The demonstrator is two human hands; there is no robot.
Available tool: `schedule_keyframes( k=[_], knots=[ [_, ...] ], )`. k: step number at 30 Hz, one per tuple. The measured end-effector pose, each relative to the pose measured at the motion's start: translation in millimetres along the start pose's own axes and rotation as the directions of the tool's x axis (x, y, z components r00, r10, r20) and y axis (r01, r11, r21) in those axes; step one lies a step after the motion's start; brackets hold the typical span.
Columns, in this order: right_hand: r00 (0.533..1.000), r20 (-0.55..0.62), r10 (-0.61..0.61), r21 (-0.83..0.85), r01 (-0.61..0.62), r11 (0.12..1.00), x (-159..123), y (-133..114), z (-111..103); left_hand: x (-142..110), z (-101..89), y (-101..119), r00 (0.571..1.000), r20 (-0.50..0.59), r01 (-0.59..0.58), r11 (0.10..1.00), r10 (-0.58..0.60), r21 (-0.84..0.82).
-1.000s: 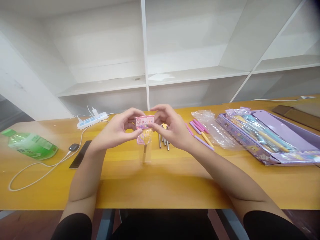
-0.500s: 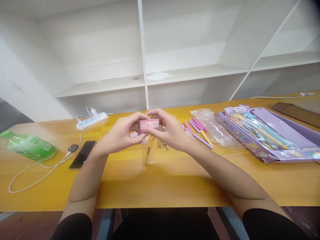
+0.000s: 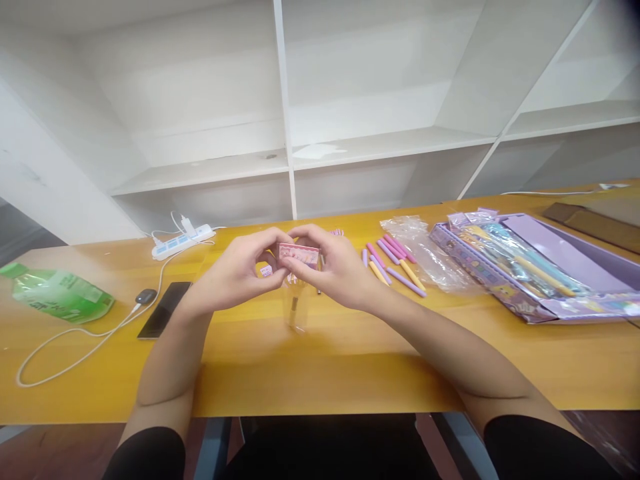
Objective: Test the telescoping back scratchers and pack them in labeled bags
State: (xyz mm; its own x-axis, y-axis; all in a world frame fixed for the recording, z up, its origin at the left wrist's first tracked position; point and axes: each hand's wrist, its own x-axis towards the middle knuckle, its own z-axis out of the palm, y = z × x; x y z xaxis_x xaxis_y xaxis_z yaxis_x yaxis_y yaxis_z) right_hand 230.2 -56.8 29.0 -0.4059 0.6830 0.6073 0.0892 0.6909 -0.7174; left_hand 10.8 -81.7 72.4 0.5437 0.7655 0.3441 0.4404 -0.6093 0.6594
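My left hand (image 3: pixel 239 272) and my right hand (image 3: pixel 336 267) meet above the middle of the yellow table (image 3: pixel 320 360). Both pinch a small pink card (image 3: pixel 299 254) with a printed picture, the top of a clear narrow sleeve (image 3: pixel 295 303) that hangs down from it with a thin stick inside. The card lies folded over, nearly flat. Thumbs and forefingers of both hands close on its two ends.
Pink, purple and yellow pens (image 3: pixel 395 262) lie right of my hands, beside crumpled clear wrap (image 3: pixel 425 250) and an open purple stationery box (image 3: pixel 540 267). On the left are a phone (image 3: pixel 165 309), a white cable with a power strip (image 3: pixel 183 241) and a green pouch (image 3: pixel 60 295). White shelves stand behind.
The pink card, upright and facing me a second ago, has been folded down over the sleeve. Both hands have moved slightly lower and closer together.
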Motion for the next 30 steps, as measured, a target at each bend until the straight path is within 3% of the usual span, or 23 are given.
schedule_keyframes(
  k=[11,21,30],
  knots=[
    [0.996,-0.024,-0.081,-0.127,0.078,0.989,3,2,-7,0,-11.7,-1,0.998,-0.007,0.056,0.995,-0.057,-0.086],
    [0.998,0.036,0.045,-0.120,-0.040,0.992,4,3,-13,3,-11.9,-5,0.993,-0.101,0.059,0.997,-0.063,-0.046],
    [0.998,0.061,0.008,-0.116,-0.001,0.993,6,1,-17,3,-13.6,-2,0.992,-0.104,0.068,0.997,-0.071,-0.034]
  ],
)
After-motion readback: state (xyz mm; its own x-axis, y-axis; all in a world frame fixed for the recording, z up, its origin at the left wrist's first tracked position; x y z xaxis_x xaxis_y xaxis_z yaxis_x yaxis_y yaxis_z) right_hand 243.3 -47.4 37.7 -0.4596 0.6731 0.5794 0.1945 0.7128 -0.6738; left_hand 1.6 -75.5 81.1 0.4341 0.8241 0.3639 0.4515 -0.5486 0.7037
